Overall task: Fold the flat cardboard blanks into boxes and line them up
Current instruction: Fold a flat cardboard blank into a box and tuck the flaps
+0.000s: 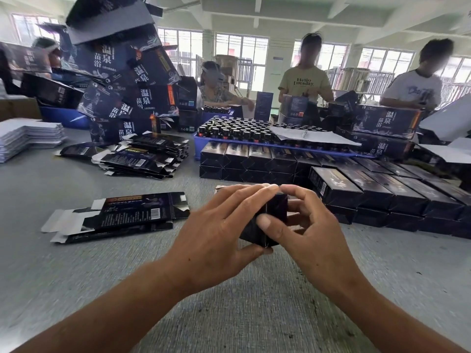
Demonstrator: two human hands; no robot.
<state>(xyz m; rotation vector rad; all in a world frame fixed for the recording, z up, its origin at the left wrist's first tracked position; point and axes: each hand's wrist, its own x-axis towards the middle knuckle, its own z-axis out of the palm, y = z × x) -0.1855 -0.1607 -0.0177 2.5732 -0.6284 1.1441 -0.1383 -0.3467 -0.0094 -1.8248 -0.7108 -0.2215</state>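
You are closing the end flaps: your left hand [216, 225] and right hand [308, 225] both grip the box [265, 222] just above the table [229, 314]. Next, the step likely calls for tucking the flap fully, then setting the box against the finished rows [369, 192].

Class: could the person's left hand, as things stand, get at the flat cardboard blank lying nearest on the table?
Probably not yet: the left hand grips the dark box along with the right hand. The flat blank lies unobstructed to its left.

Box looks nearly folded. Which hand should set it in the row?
Probably right. Both the left hand and right hand grip the box, but the rows of finished boxes lie on the right side; the flat blanks lie left.
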